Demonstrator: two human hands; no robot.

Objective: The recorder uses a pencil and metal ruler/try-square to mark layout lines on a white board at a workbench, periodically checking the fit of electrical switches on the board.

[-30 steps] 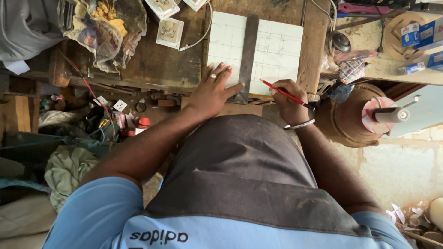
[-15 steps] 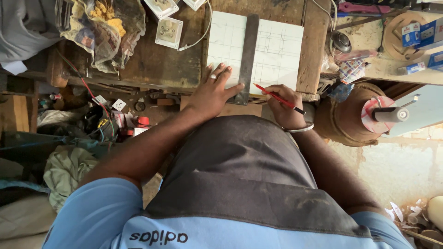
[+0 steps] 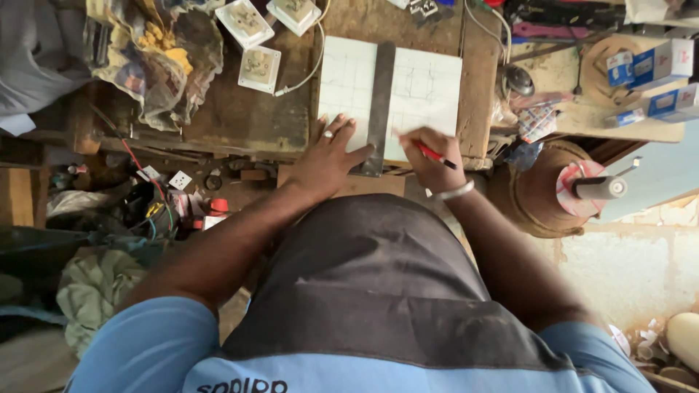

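Note:
A white sheet (image 3: 422,91) marked with a pencilled grid lies on the brown wooden workbench (image 3: 240,116). A long metal ruler (image 3: 380,102) lies across the sheet, running towards me. My left hand (image 3: 328,156), a ring on one finger, presses flat on the sheet and the ruler's near end. My right hand (image 3: 429,156), with a metal bracelet at the wrist, grips a red pencil (image 3: 435,154) with its tip against the sheet just right of the ruler.
Three white switch boxes (image 3: 258,65) and a cable lie on the bench's far left, beside a crumpled cloth (image 3: 153,58). Small blue-and-white boxes (image 3: 655,73) sit far right. A round brown reel (image 3: 553,193) stands beside my right arm. Wires and small parts (image 3: 175,196) clutter the lower left.
My right hand has moved left with the red pencil, from the sheet's near right edge up to the ruler's side. My left hand stays pressed on the ruler.

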